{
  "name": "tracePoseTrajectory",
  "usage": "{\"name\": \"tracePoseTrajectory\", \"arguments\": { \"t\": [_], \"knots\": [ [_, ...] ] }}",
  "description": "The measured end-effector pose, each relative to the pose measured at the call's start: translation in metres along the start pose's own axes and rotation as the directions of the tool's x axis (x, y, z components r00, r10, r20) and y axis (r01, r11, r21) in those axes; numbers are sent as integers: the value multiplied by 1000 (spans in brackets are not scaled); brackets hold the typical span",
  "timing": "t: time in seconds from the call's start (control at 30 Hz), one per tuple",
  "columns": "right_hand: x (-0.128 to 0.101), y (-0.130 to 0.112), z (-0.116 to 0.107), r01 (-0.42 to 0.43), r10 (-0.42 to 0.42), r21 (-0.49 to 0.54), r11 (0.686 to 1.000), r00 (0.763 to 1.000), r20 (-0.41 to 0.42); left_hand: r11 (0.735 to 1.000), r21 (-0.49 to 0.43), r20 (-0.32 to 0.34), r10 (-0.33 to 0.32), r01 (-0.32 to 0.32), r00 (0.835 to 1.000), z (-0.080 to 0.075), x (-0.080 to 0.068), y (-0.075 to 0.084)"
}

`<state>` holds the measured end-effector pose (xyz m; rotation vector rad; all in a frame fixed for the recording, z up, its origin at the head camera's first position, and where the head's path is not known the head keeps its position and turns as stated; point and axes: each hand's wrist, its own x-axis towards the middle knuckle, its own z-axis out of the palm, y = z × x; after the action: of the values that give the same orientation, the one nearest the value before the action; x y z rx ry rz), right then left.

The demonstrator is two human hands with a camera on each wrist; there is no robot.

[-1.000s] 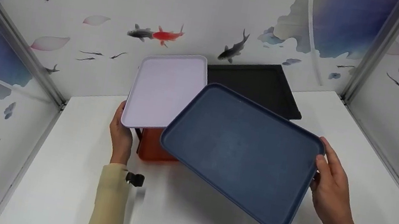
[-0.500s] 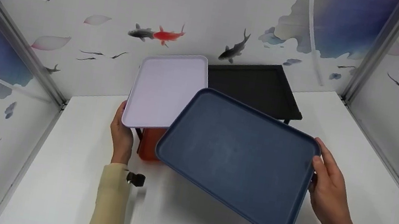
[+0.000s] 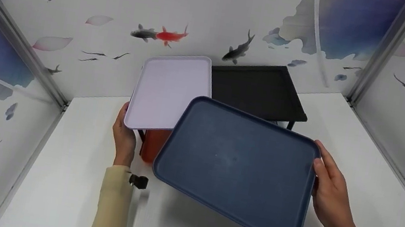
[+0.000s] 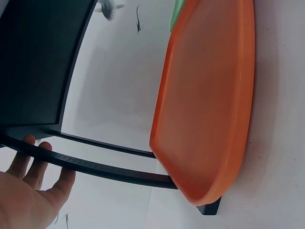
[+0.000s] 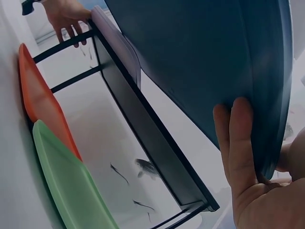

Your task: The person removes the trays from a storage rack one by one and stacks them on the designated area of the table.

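My right hand point(image 3: 332, 197) pinches the right edge of a dark blue rectangular tray point(image 3: 234, 171), thumb on top and fingers underneath point(image 5: 240, 138). The tray is tilted above the table, its left end overlapping a lavender tray point(image 3: 167, 91) in the head view. That lavender tray lies on the left part of a black rack's top shelf point(image 3: 260, 92). At the rack's left front corner, my left hand point(image 3: 125, 140) grips the rack, fingers reaching round its thin front leg point(image 4: 105, 171). Below the shelf sits an orange tray point(image 4: 205, 100), mostly hidden from above.
A green tray point(image 5: 71, 179) stands beside the orange one at the lower level of the rack. The white table point(image 3: 67, 173) is bounded by a patterned back wall point(image 3: 203, 4) and side panels with metal corner posts point(image 3: 387, 49). A sleeve point(image 3: 113, 201) covers the left forearm.
My right hand has brought the blue tray slightly left and nearer to me, turning it a little more level. More of the rack's front right leg shows. The left hand stays in place.
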<state>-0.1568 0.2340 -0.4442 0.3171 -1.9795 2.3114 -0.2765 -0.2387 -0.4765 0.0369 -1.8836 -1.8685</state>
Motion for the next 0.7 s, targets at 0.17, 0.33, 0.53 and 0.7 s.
{"name": "tracePoseTrajectory", "arguments": {
  "t": [0.17, 0.33, 0.53, 0.7],
  "knots": [
    [0, 1, 1, -5, 5, -26, 1000, 1000, -3, 1000, -21, 8, -7, 7, 1000, 2, -4, 10],
    [1, 2, 2, -14, 14, -47, 999, 1000, -6, 999, -49, -6, -4, 4, 1000, -1, 3, -5],
    [1, 3, 3, -23, 23, -54, 998, 1000, -2, 998, -54, -10, 13, -13, 1000, -3, 6, -12],
    [1, 4, 4, -16, 17, -66, 998, 1000, 3, 998, -54, -11, 16, -16, 1000, -2, 5, -12]
  ]
}}
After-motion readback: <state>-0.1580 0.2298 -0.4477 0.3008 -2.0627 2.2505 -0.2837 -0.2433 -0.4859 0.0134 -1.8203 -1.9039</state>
